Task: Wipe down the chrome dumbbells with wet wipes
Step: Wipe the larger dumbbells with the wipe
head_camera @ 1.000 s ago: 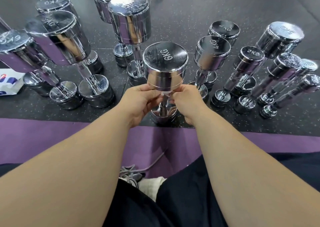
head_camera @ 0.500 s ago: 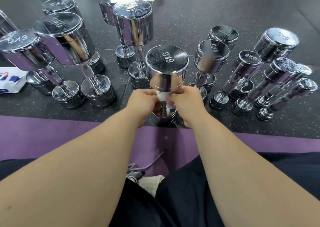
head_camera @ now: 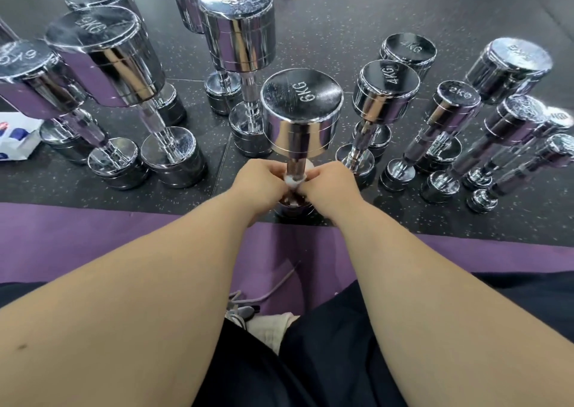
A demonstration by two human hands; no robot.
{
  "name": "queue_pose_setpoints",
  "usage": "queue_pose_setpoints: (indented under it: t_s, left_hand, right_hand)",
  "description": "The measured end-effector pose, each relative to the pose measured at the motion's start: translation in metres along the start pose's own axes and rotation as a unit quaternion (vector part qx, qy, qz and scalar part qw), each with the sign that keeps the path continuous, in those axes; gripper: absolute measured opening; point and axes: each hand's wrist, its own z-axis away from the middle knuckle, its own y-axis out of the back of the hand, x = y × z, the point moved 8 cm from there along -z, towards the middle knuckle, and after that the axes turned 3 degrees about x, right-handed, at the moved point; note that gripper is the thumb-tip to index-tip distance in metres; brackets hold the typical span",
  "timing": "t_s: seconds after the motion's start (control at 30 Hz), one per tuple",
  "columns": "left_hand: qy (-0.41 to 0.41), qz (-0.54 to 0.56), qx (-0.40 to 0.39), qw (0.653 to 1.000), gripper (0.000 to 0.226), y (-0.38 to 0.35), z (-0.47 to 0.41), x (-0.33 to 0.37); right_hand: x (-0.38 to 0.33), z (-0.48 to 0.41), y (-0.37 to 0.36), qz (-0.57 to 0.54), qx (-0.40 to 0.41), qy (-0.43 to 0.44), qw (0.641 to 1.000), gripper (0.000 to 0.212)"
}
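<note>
The 6KG dumbbell [head_camera: 301,111] stood upright on the dark speckled floor [head_camera: 341,18], its lower head just beneath the hands and its upper head rising beyond them. The left hand [head_camera: 261,180] and right hand [head_camera: 330,183] met at the lower part of its handle. The fingers of both were curled, each hand pinching a white wet wipe [head_camera: 293,180] wrapped round the shaft (only a small bunch of it showed between the knuckles). Whether the two hands touched each other in front of the handle, I could not tell.

Just right of the right hand stood a 4KG dumbbell [head_camera: 386,93], with a 2KG dumbbell [head_camera: 453,102] and several slimmer ones farther right. Left of the left hand, well apart from it, stood larger chrome dumbbells [head_camera: 102,55]. Farther left again lay a white packet [head_camera: 15,136] with red and blue print. Nearer the body than the hands lay a purple mat [head_camera: 93,229].
</note>
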Motion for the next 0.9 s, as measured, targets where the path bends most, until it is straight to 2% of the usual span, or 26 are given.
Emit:
queue_pose_setpoints:
  t_s: [0.1, 0.17, 0.23, 0.3, 0.37, 0.43, 0.5, 0.6, 0.7, 0.77, 0.83, 0.9]
  left_hand:
    - [-0.05, 0.019, 0.047, 0.997, 0.009, 0.014, 0.008, 0.019]
    - [-0.077, 0.018, 0.098, 0.992, 0.01, 0.027, 0.011, 0.033]
    - [-0.086, 0.016, 0.102, 0.991, 0.009, 0.033, 0.009, 0.036]
    - [-0.086, 0.014, 0.091, 0.992, 0.008, 0.032, 0.006, 0.034]
    - [-0.09, -0.004, 0.074, 0.993, 0.007, 0.028, 0.002, 0.029]
    - [-0.094, -0.047, 0.055, 0.993, 0.014, 0.023, -0.001, 0.024]
    - [-0.101, -0.051, 0.028, 0.993, 0.003, 0.018, -0.004, 0.021]
    - [-0.104, -0.115, 0.01, 0.988, 0.009, 0.011, -0.009, 0.012]
    - [-0.072, -0.179, 0.013, 0.981, 0.014, 0.006, -0.016, 0.0]
    - [-0.054, -0.208, 0.01, 0.977, 0.019, 0.003, -0.021, -0.005]
    - [-0.039, -0.208, -0.016, 0.977, 0.013, -0.001, -0.02, -0.006]
    - [-0.029, -0.162, -0.045, 0.985, 0.009, -0.002, -0.011, -0.002]
  right_hand:
    - [-0.008, 0.008, 0.018, -0.123, 0.038, -0.013, 0.992, 0.015]
    - [-0.022, 0.015, 0.037, -0.12, 0.087, 0.013, 0.989, 0.014]
    - [-0.034, 0.02, 0.045, -0.093, 0.106, 0.046, 0.989, 0.016]
    - [-0.035, 0.023, 0.043, -0.107, 0.092, 0.048, 0.989, 0.033]
    - [-0.03, 0.016, 0.036, -0.067, 0.074, 0.041, 0.994, 0.043]
    - [-0.027, 0.008, 0.029, -0.032, 0.059, 0.045, 0.997, 0.042]
    - [-0.022, 0.002, 0.024, -0.046, 0.054, 0.042, 0.997, 0.039]
    - [-0.012, -0.002, 0.014, -0.056, 0.025, 0.034, 0.998, 0.043]
    - [-0.007, -0.001, 0.003, -0.033, -0.011, 0.032, 0.999, 0.025]
    - [-0.006, -0.003, -0.005, 0.019, -0.036, 0.033, 0.999, 0.022]
    - [-0.007, -0.004, -0.009, 0.032, -0.054, 0.019, 0.998, 0.021]
    - [-0.008, 0.001, -0.01, -0.034, -0.065, -0.013, 0.997, 0.017]
